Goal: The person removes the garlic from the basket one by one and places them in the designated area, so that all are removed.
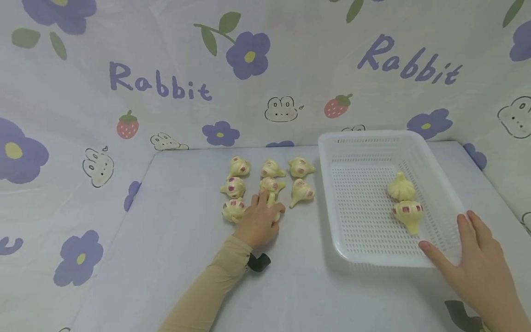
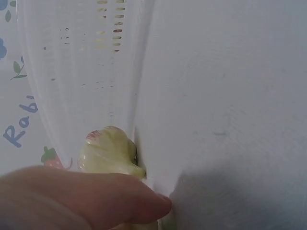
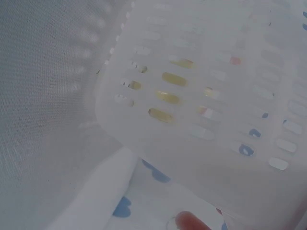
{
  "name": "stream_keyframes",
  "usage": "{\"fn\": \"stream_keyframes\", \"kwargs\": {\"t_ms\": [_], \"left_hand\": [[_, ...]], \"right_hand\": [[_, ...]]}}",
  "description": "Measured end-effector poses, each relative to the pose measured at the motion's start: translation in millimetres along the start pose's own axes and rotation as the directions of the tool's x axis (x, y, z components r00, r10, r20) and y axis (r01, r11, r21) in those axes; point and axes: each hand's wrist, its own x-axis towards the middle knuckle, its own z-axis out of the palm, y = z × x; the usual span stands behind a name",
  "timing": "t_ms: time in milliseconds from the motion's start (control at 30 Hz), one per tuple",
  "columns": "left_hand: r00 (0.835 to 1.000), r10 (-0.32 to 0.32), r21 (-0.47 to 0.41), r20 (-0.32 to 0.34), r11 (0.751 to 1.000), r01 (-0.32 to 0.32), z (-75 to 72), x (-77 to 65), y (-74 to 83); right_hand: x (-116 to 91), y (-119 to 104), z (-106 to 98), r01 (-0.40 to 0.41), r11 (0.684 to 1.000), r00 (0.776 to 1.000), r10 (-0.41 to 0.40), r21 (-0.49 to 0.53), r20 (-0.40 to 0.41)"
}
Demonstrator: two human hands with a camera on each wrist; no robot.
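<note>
My left hand [image 1: 259, 221] is among several garlic bulbs on the table, its fingers curled round one garlic bulb [image 1: 271, 199] at the front of the middle column. In the left wrist view my thumb covers most of that bulb; another garlic bulb [image 2: 108, 151] lies just beyond. My right hand [image 1: 477, 263] rests at the near right corner of a white plastic basket [image 1: 342, 251], thumb and fingers extended along its rim. Inside the basket are two bulbs, a pale garlic bulb [image 1: 401, 188] and a purple-marked one [image 1: 408, 213], touching each other.
Other garlic bulbs stand in loose rows around the left hand, such as a back-left bulb [image 1: 239, 166] and a right-hand bulb [image 1: 302, 191] close to the basket's left wall. A printed cloth backdrop [image 1: 307, 60] rises behind the pale tabletop [image 1: 174, 230].
</note>
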Motion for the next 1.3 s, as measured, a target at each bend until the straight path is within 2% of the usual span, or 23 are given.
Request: {"fn": "stream_keyframes", "kwargs": {"t_ms": [200, 433, 567, 733, 900, 1000, 1167, 1300], "left_hand": [[0.999, -0.026, -0.003, 0.029, 1.0, 0.026, -2.5, 0.2, 0.1], [0.999, -0.023, -0.024, 0.035, 0.999, 0.024, -7.7, -0.3, 0.0], [0.999, -0.021, -0.051, 0.026, 0.998, 0.023, -14.6, -0.8, 2.2], [1.0, -0.008, -0.033, 0.026, 0.999, 0.009, -25.3, -0.8, 5.9], [0.998, 0.038, -0.004, -0.042, 0.999, -0.038, -41.3, -2.7, 10.1], [0.996, 0.04, -0.007, -0.082, 0.999, -0.041, -51.4, -5.5, 11.8], [0.987, 0.057, -0.053, -0.148, 0.996, -0.066, -64.1, -10.2, 14.2], [0.981, 0.077, -0.076, -0.179, 0.993, -0.092, -67.3, -11.8, 16.1]], "right_hand": [[0, -1, 0, -0.016, 1.0, 1.0, 0.017, -0.006, 0.016], [0, 2, 2, 0.022, 1.0, 1.0, -0.022, 0.016, -0.022], [0, 3, 2, 0.036, 0.999, 0.999, -0.035, 0.024, -0.032], [-1, 0, 0, 0.032, 0.999, 0.999, -0.032, 0.016, -0.03], [-1, -1, -2, 0.033, 0.999, 0.999, -0.033, 0.02, -0.029], [0, -1, -2, 0.033, 0.999, 0.999, -0.032, 0.023, -0.023], [0, 3, 1, 0.031, 0.999, 0.999, -0.031, 0.028, -0.017], [1, 4, 2, 0.049, 0.998, 0.998, -0.048, 0.031, -0.04]]}}
